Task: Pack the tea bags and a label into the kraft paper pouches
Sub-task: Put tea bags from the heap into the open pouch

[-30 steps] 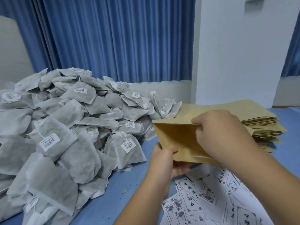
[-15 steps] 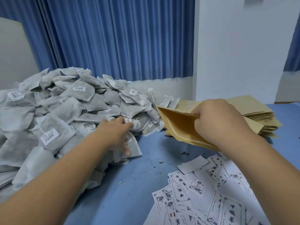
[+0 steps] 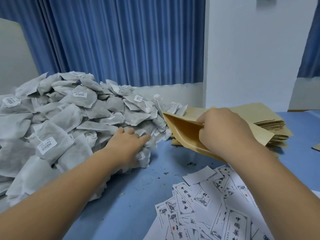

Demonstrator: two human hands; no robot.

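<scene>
Kraft pouch [image 3: 183, 134] pinched at mouth by right hand [image 3: 225, 130], held open above table [image 3: 121, 213], beside tea bags [image 3: 69, 122]. Left hand [image 3: 128, 142] laid on pile, fingers spread, nothing clasped. Pouch judged unfilled; bags and label [image 3: 207, 205] left to be inserted.
</scene>
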